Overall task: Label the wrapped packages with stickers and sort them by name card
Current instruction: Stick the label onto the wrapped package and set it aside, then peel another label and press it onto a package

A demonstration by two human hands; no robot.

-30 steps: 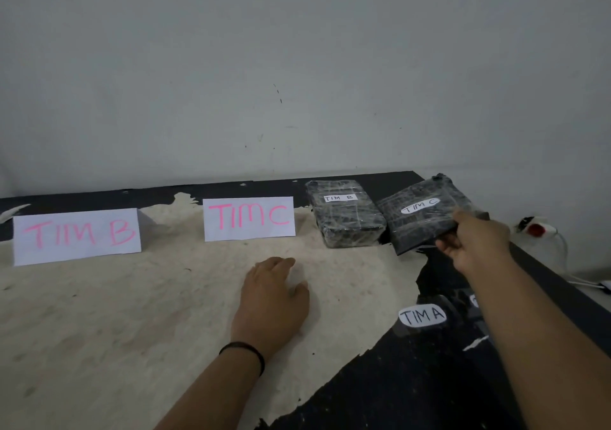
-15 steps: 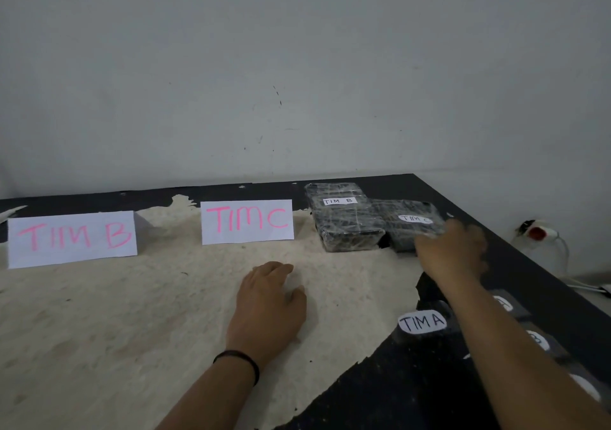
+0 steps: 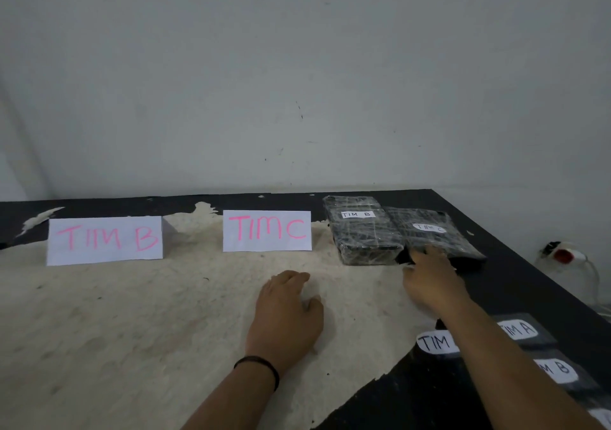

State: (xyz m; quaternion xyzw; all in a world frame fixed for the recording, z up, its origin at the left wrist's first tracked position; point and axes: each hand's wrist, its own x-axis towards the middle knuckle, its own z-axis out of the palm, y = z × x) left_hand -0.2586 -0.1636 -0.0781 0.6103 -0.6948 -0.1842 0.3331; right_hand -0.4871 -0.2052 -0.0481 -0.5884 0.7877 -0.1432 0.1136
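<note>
Two black plastic-wrapped packages lie side by side at the table's far right. The left package (image 3: 362, 231) bears a "TIM B" sticker; the right package (image 3: 433, 234) bears a "TIM C" sticker. My right hand (image 3: 429, 280) reaches to the near edge of the TIM C package, its fingertips touching it. My left hand (image 3: 287, 310) rests flat on the table, empty. White name cards stand at the back: "TIM B" (image 3: 105, 240) at left and "TIM C" (image 3: 267, 230) in the middle.
The table (image 3: 132, 330) has a worn pale top with black edges. Loose stickers lie at the near right: "TIM" (image 3: 434, 342), "TIM A" (image 3: 519, 328) and "TIM B" (image 3: 557, 370), partly under my right forearm. A red-switched socket (image 3: 563, 253) sits beyond the table's right edge.
My right hand carried the TIM C package in the air, set it down beside the TIM B package, and has slid back to its near edge. My left hand stayed put.
</note>
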